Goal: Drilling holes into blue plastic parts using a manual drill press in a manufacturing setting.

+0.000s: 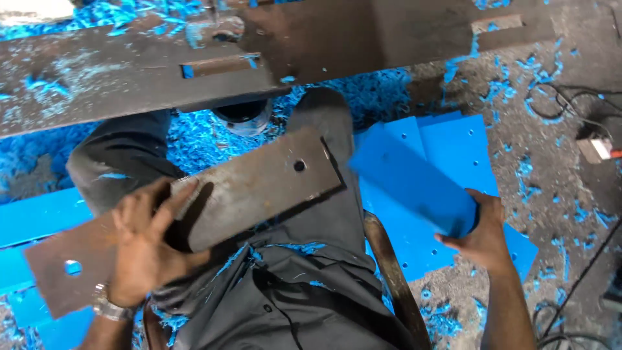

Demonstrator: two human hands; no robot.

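While blue shavings [201, 139] are lying thick over the floor at the far left, the left hand [146, 243] is resting on a long rusty steel plate [214, 207] that is lying slantwise across the person's lap, its near end low at the left and its far end rising toward the middle. The grip of that hand is spreading wide, fingers splayed flat over the plate's upper face and thumb hooking its far edge, so it is pressing on the plate rather than closing round it. A wristwatch [107, 308] is sitting on that wrist. One round hole [72, 267] is showing near the plate's left end and another [299, 166] near its right end. Beyond it, a heavy steel beam with slots [129, 71] is crossing the far part of the scene. Under the plate, the grey trousers [304, 291] and a dark shoe [243, 116] are showing, dusted with blue chips. Right of the middle, the right hand [479, 236] is holding a blue plastic plate [414, 185], blurred, by its near right end; the grip is closing round that end, fingers under and thumb on the edge. This plate is hanging just above a stack of blue sheets [460, 139] lying on the concrete floor [551, 194]. At the far right, black cables [564, 97] are curling beside a small box [596, 148].
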